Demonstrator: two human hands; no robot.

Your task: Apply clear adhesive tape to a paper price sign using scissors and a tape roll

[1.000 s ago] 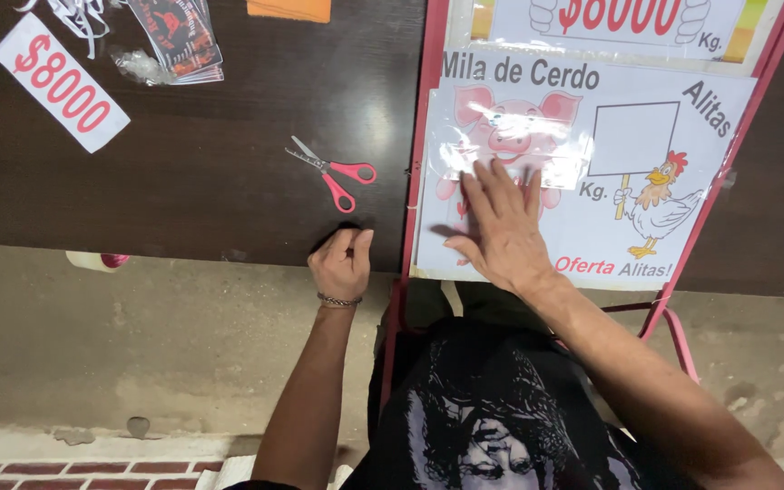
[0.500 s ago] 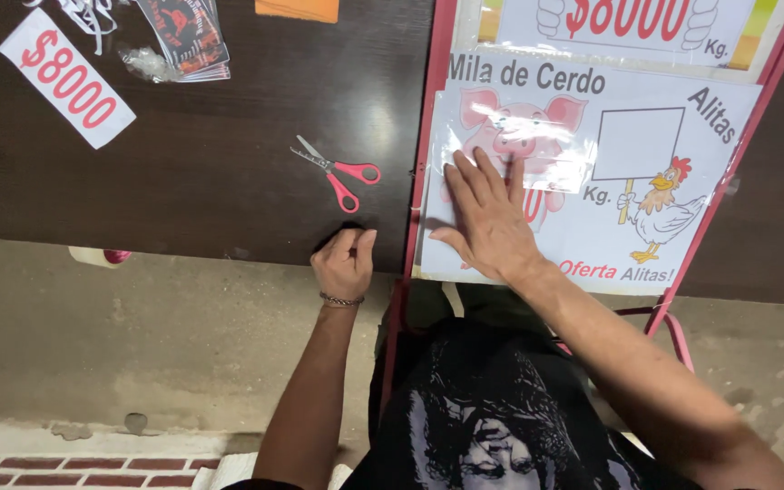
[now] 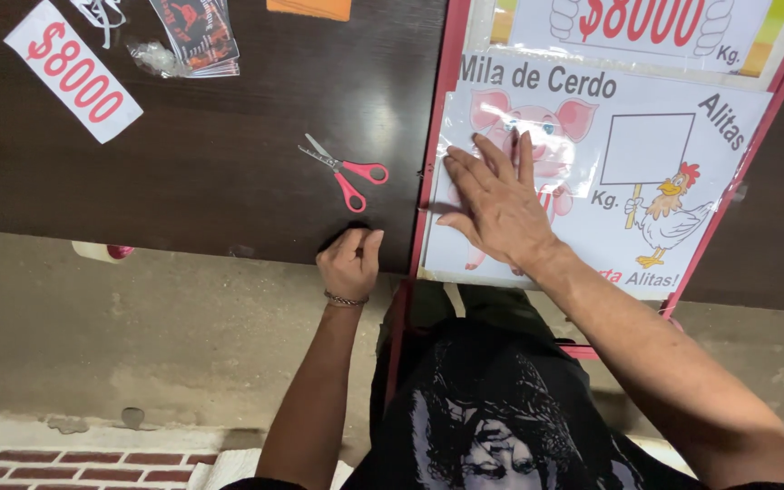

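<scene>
Poster (image 3: 646, 231) being pressed flat, right hand (image 3: 501, 209) sliding leftward since before, fingers apart; left hand (image 3: 348, 263) staying fisted at worktop (image 3: 192, 181) edge; one scissors (image 3: 345, 171).

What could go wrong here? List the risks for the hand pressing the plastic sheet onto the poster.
The clear plastic sheet under the right hand may trap creases or bubbles over the pig picture. The red scissors lie open close to the left hand, which grips the table edge; a careless reach might catch the blades.
</scene>
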